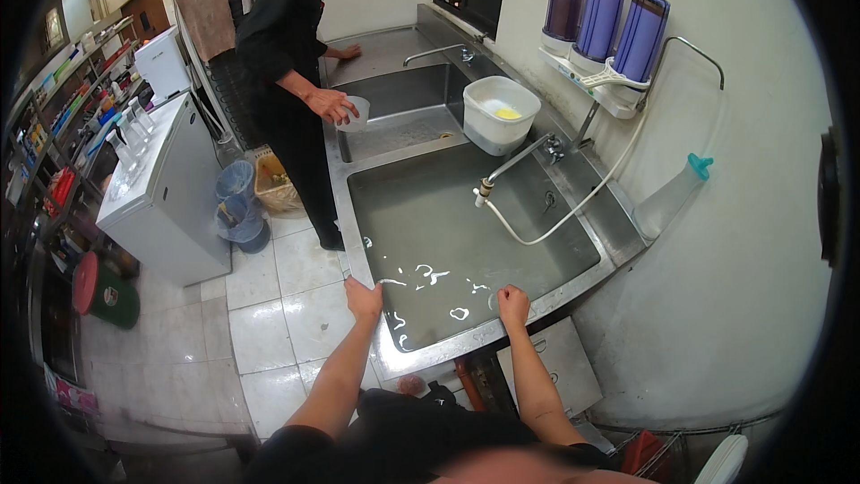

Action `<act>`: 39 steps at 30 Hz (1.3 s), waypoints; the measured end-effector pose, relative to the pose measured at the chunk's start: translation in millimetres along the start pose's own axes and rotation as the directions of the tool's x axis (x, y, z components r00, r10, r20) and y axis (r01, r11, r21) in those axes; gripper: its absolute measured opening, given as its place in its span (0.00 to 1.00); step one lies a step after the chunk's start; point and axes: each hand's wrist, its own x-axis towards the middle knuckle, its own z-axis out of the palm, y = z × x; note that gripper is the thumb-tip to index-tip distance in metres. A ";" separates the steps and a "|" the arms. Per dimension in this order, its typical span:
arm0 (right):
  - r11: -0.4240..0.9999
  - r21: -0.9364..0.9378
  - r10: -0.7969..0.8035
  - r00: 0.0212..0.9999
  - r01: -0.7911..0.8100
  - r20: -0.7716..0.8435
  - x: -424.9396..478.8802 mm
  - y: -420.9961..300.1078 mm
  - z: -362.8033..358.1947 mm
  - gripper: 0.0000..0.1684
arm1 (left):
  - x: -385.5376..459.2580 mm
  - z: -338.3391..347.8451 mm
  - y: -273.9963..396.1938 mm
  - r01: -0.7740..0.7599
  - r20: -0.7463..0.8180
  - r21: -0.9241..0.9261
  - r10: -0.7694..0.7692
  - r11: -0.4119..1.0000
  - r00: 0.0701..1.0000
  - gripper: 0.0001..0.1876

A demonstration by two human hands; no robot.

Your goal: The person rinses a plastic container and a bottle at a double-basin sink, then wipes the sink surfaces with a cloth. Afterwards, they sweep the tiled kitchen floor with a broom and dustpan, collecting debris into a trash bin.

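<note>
A stainless steel sink (457, 344) full of cloudy water (430, 228) lies before me. My left hand (363, 299) is on its left rim near the front corner, thumb towards the water and fingers over the outer side. My right hand (513, 307) is curled into a fist at the front rim, with nothing visible in it; whether it touches the metal is hard to tell. Bright reflections lie on the water between my hands. A tap (517, 158) reaches over the basin, and a white hose (571, 218) loops from its spout.
A co-worker (282, 67) at the second basin (403, 91) holds a translucent container (355, 114). A white tub (500, 114) stands behind the tap. Water filters (598, 20) hang on the wall. Lined bins (243, 208) and a white chest freezer (164, 195) stand left.
</note>
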 end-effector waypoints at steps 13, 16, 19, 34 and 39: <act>0.994 0.106 0.000 1.000 0.001 -0.007 0.3 13.2 -0.2 0.11 | 0.6 7.5 2.5 0.046 0.068 -0.083 -0.040 0.995 0.997 0.41; 0.988 0.149 0.036 0.886 0.038 -0.463 29.0 18.2 -28.2 0.14 | 7.8 14.7 -16.5 0.013 0.055 -0.092 -0.008 0.996 0.998 0.41; 0.994 -0.034 -0.079 0.483 0.101 -0.872 103.0 8.7 -136.3 0.33 | 9.2 1.4 -7.1 -0.006 -0.003 -0.028 0.006 1.000 1.000 0.39; 0.984 -0.106 -0.168 0.533 0.145 -0.829 265.4 7.2 -314.1 0.40 | 0.3 -2.0 -0.1 -0.012 0.002 -0.023 0.012 1.000 1.000 0.40; 0.977 0.109 -0.064 0.737 0.184 -0.673 238.6 -9.5 -296.9 0.28 | -5.8 7.8 0.8 -0.267 -0.177 0.218 0.307 0.939 0.935 0.37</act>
